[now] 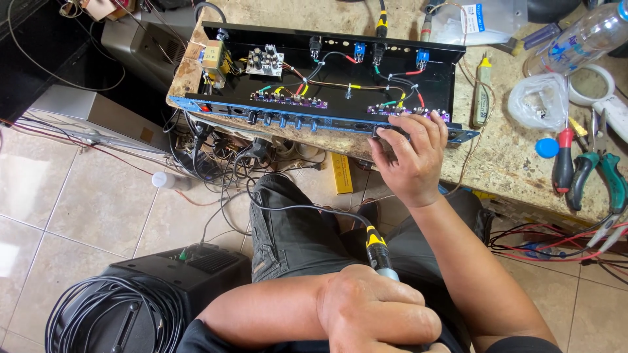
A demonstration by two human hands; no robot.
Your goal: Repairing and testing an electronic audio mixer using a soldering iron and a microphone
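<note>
Here the right hand (409,160) reaches to the near front panel of the open black audio unit (327,78) on the stone worktop (517,163), fingers curled narrow over a knob (387,133) at the panel's right part, apparently pinching it. The unit lies lid off, showing wires, small circuit boards and a transformer (214,60) at its far left. The left hand (379,314) sits low and near, over the lap, fist closed around a microphone (383,258) with a yellow-banded plug; its black cable (288,208) runs up left toward the tangle under the worktop. Right of the unit lie a red-handled screwdriver (562,163), green-handled pliers (598,173), a blue cap (547,148), a plastic bag (540,101) and a clear bottle (579,39). Near left on the tiled floor stands a black speaker (190,274) with a coil of cable (111,314) on it.
</note>
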